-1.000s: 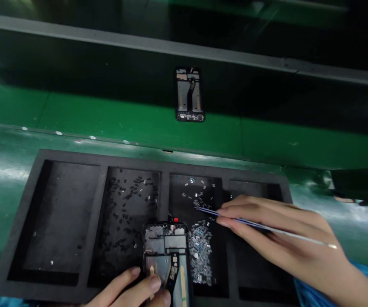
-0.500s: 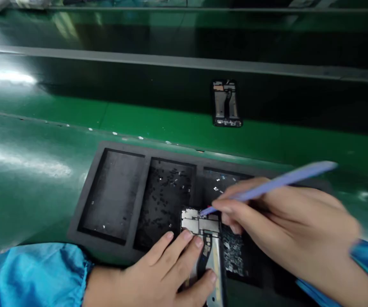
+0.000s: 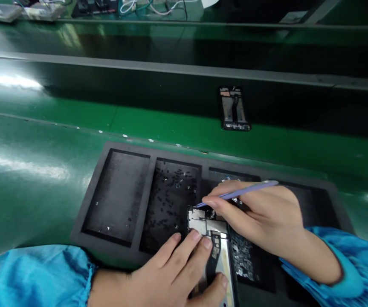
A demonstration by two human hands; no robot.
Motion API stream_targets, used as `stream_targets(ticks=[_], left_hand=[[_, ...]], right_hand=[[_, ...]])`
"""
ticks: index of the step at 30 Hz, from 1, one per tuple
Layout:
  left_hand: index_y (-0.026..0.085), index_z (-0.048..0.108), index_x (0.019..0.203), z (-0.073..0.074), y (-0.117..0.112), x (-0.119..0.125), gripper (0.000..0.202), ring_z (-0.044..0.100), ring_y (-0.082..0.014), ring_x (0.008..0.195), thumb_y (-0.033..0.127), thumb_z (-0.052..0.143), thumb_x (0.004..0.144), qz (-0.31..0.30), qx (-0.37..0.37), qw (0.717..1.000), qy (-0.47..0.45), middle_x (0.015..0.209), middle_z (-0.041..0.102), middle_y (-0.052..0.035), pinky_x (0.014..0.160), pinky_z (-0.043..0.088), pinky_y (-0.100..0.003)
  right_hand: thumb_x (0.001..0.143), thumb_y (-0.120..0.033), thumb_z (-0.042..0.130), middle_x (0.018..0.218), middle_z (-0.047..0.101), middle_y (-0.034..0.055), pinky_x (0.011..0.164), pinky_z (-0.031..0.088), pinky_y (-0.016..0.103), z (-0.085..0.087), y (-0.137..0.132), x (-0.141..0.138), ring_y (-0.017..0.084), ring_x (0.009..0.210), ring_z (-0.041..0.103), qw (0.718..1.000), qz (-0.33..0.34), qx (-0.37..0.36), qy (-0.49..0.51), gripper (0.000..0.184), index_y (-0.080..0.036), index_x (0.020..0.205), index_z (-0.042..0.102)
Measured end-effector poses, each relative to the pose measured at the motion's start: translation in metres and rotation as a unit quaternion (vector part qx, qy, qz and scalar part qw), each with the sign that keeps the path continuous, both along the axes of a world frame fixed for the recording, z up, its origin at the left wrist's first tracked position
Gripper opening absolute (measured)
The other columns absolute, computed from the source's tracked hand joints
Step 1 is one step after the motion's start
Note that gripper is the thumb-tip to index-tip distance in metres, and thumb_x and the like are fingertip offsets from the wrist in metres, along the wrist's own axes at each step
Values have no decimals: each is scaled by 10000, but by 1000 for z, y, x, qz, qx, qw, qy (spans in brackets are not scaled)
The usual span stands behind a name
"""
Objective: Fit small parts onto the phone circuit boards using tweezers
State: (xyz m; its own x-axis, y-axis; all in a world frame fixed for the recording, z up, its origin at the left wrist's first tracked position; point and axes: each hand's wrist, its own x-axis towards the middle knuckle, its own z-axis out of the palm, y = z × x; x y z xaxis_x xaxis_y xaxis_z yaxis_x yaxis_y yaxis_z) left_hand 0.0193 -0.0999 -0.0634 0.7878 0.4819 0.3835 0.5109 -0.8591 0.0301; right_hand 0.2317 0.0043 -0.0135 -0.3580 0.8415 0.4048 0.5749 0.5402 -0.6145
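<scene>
the person's left hand (image 3: 174, 273) lies palm down with its fingers a little spread, resting on an opened phone (image 3: 224, 251) over the near part of a dark foam tray (image 3: 145, 200). two fingertips sit on the phone's metal plates, the thumb lies lower across its body, and the outermost finger pokes past its left side. the phone's far end reaches in by the divider between the tray's second and third compartments from the left; whether it rests on the foam, i can't tell.

the right hand (image 3: 260, 209) pinches purple tweezers (image 3: 250, 187) between thumb and forefinger, its other fingers mostly hidden from me. the tweezer tips are at the phone's far edge, near its left corner, too fine to show whether they grip anything.

dark bits (image 3: 163, 194) are scattered in the second compartment, and shiny little pieces (image 3: 243, 258) lie heaped in the third, just beside the phone and partly behind the right hand. a few specks dot the leftmost compartment. beyond the tray's far edge, towards its right half, a second opened phone (image 3: 235, 108) lies on the green worktop (image 3: 27, 213). both forearms wear blue sleeves (image 3: 39, 273).
</scene>
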Motion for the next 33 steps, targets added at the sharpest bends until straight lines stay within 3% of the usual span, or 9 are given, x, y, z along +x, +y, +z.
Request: stream_targets(ticks=[8,15,20,23,27,33], left_hand=[[245,550,1449,8,6,-4,439,581,-300,1353,351,545,1023,-14,4,999,42,1464,616,-101,1116,420,-428],[258,541,1477,16,13,-5,459,574,-288,1356,353,537,1028,-26,11,997,71,1471,614,-78,1073,448,-400],[265,513,1509,14,11,-7,462,598,-277,1335,338,496,1053,-40,19,996,83,1474,612,-81,1092,439,-394],[257,502,1512,8,6,-5,461,607,-279,1326,339,505,1058,-16,18,999,46,1461,621,-96,1129,419,-417],[258,539,1477,2,2,-2,438,601,-286,1335,325,547,1044,2,12,1000,8,1416,656,-85,1157,403,-436],[253,545,1468,1,4,0,435,604,-286,1334,361,563,1047,3,16,1000,-1,1415,654,-99,1127,446,-417]], right_hand=[[1000,-357,663,645,744,-3,467,554,302,-1,1,4,185,546,718,999,-31,-19,14,388,-276,628,586],[943,-370,758,731,763,-24,519,574,288,-5,1,12,174,595,725,998,38,-38,33,136,-282,848,719],[952,-267,736,698,698,-24,496,492,277,-8,2,15,129,552,628,971,-168,-14,170,49,-253,906,746],[947,-315,747,681,704,-34,472,482,255,-11,4,15,112,511,625,988,-122,-20,89,154,-242,816,712],[946,-301,747,691,746,-14,521,540,266,-16,7,9,144,543,692,998,-57,33,8,315,-231,662,629],[976,-328,709,713,766,5,496,543,251,-24,7,5,155,561,720,996,-58,60,-30,311,-218,700,620]])
